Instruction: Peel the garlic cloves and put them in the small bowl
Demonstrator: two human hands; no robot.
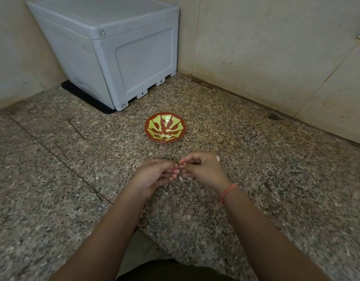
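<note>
Both forearms extend from the bottom of the view over the speckled granite tabletop (256,151). The left hand (154,176) and right hand (201,169) meet fingertip to fingertip, fingers curled and pinched around a small pale item, probably a garlic clove (180,170), mostly hidden. A pink band (227,192) circles the right wrist. The small bowl (165,127), red with a yellow-green pattern, stands beyond the hands, near but apart; whether it holds cloves cannot be told. A grey plastic crate (118,49) occupies the far corner. Risk: the clove is small and likely slippery once peeled, so a loose pinch may drop it onto the tabletop, where the mottled surface would make it hard to spot.
</note>
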